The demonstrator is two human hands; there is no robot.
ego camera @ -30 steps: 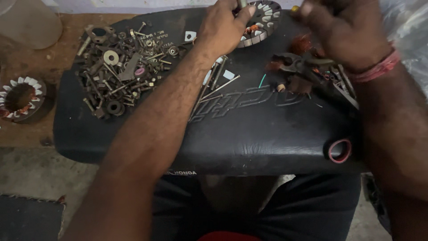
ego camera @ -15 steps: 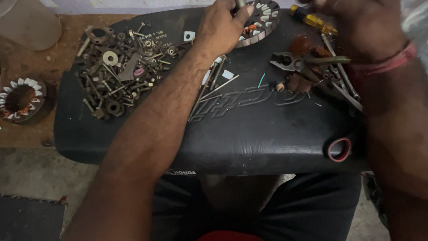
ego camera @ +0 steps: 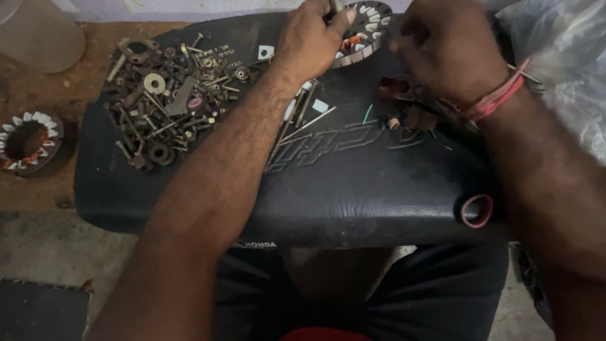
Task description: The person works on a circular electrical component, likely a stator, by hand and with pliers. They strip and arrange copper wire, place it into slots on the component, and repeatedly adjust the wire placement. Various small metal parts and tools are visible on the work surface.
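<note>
The round stator ring with white-tipped poles and copper windings [ego camera: 363, 28] lies at the far edge of the black vinyl motorcycle seat [ego camera: 353, 189] that I use as a work surface, and my left hand [ego camera: 312, 38] is closed over its near rim, thumb and fingers pinched on a thin grey metal stub [ego camera: 335, 6] that sticks up out of my grip. My right hand [ego camera: 448, 50] is curled into a loose fist just to the right of the ring; whether it grips anything I cannot tell, since the back of the hand hides the fingers. I judge this to be the step of steadying the ring while working on its windings, and the next move would call for keeping the left grip firm so the ring does not slide on the smooth vinyl. Below my right hand sit small dark rusty parts [ego camera: 413, 117], and between my arms lie long thin steel rods [ego camera: 300, 129] with a short green wire piece [ego camera: 367, 113] beside them. Farther left is a heap of bolts, washers and nuts [ego camera: 167, 101]. A red rubber ring [ego camera: 476, 210] rests at the seat's near right edge, and a second wound stator [ego camera: 28, 142] sits on the wooden bench [ego camera: 38, 189] well apart to the left.
</note>
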